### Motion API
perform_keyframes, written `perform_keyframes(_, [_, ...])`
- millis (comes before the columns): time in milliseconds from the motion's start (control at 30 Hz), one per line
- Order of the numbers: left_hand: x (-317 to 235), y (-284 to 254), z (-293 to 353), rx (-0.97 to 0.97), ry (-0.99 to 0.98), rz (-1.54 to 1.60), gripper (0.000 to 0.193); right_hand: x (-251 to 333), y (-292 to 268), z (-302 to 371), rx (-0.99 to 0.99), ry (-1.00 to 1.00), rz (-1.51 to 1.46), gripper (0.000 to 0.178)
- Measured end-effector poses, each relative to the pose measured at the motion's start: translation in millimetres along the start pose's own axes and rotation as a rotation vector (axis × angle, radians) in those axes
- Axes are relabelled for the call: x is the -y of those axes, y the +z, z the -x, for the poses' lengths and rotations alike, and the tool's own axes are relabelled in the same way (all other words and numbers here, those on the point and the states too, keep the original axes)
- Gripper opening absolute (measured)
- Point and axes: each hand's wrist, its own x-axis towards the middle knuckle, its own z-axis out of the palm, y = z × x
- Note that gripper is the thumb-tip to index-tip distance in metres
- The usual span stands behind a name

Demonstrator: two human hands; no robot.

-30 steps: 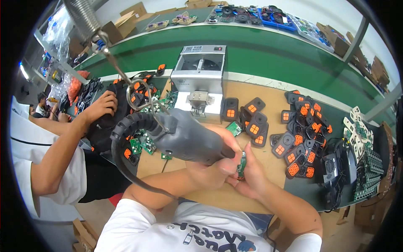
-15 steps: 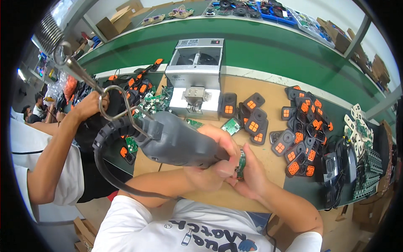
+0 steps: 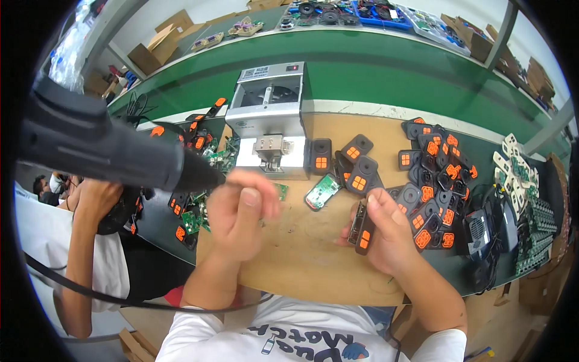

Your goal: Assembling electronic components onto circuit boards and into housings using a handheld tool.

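A dark grey electric screwdriver, blurred, hangs across the upper left with its tapered tip near the fingers of my left hand. That hand is lifted over the board, its fingers loosely curled and thumb apart, with no visible hold on the tool. My right hand grips a small black handheld device with orange buttons, turned on edge. Its inner side is partly in view. Just beyond lie a case half with a green circuit board and several black devices with orange buttons.
A silver machine stands at the back of the brown work board. More devices are heaped on the right, beside stacked circuit boards. Loose green boards lie left. A co-worker's arm reaches in there. A cable crosses my left forearm.
The screwdriver has swung up and left, out of my left hand, which has moved left. My right hand has shifted slightly right and up, with the device now showing edge-on.
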Motion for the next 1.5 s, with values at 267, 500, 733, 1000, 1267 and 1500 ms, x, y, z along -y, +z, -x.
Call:
perform_keyframes(267, [37.6,-23.8,38.6,0.009,0.111,-0.115,0.05,-8.5,-9.2,1.5,-0.028,-0.12,0.283,0.025])
perform_keyframes(500, [40.1,-0.6,33.7,0.319,0.296,-0.388,0.035,-3.9,1.0,10.4,0.066,-0.001,0.174,0.035])
perform_keyframes(733, [33.8,4.3,32.5,0.43,0.288,-0.379,0.02,-7.3,1.4,12.1,0.13,-0.013,0.113,0.036])
perform_keyframes(1000, [35.6,5.4,33.2,0.386,0.325,-0.383,0.022,-2.5,6.0,6.8,-0.065,-0.081,0.314,0.03])
perform_keyframes(1267, [25.0,-4.0,29.6,0.33,0.327,-0.486,0.025,27.7,10.3,-43.2,-0.087,-0.235,0.845,0.046])
perform_keyframes(1500, [18.3,-23.1,41.6,0.175,0.193,-0.584,0.018,66.9,32.2,-29.2,-0.247,-0.765,1.822,0.049])
